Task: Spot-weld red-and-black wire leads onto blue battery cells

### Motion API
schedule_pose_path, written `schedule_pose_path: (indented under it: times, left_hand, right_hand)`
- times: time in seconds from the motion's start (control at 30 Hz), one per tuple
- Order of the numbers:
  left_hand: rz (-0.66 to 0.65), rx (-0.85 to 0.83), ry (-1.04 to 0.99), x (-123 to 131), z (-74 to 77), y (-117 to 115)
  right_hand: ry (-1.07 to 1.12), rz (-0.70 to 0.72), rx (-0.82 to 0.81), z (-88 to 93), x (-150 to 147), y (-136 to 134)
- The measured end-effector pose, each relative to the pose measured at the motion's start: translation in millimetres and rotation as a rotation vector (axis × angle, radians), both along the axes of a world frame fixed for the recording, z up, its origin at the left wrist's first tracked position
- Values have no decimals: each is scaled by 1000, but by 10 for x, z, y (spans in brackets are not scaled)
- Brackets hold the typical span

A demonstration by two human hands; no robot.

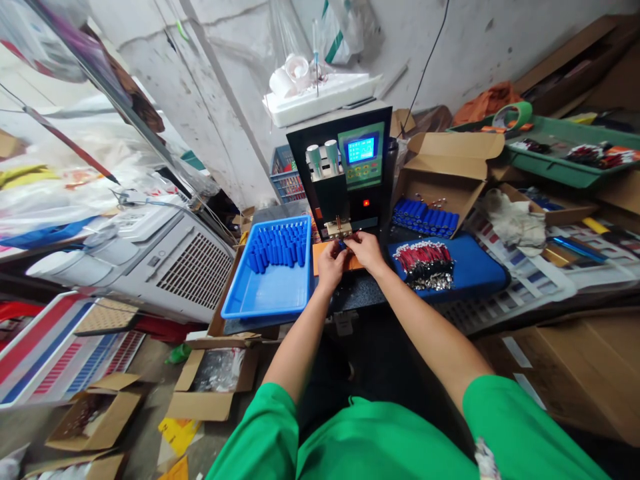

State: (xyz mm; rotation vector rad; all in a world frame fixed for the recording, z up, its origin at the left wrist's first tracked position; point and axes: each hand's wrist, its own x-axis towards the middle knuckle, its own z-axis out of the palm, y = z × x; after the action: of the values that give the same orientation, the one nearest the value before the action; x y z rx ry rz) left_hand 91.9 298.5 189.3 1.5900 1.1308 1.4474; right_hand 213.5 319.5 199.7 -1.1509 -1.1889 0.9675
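My left hand (331,264) is closed on a small blue cylindrical battery cell (342,245), mostly covered by the fingers. My right hand (366,251) meets it from the other side, fingers pinched under the welding electrodes (339,227); what they grip is too small to tell. Both hands rest over an orange block (353,263) at the foot of a black spot welder (325,193) with a lit blue display (361,149). Left of them, a blue tray (270,300) holds several upright blue cells (280,247). To the right, red and black wire leads (425,263) lie in a bundle.
An open cardboard box (447,170) with stacked blue cells (425,217) stands behind the leads. A green tray (555,167) is farther right. A grey air cooler (185,267) stands left, with cardboard boxes (200,403) on the floor. A foam tray (325,100) tops the welder.
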Motion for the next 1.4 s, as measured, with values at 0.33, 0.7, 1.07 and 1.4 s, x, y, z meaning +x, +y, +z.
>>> schedule_pose_path:
  times: [0.33,0.7,1.07,1.4]
  left_hand:
    - [-38,-10,-34,-8,-35,11]
    - [41,-12,50,-6,-27,7]
    - [129,94,201,-199,-99,-350]
    - [155,183,348,-162,-179,-361]
  right_hand:
    - [-30,52,1,-26,104,-90]
    - [-165,95,-42,-63,218,-209]
    - [201,90,-186,-3,214,-212]
    - [238,57,-202,11,199,-211]
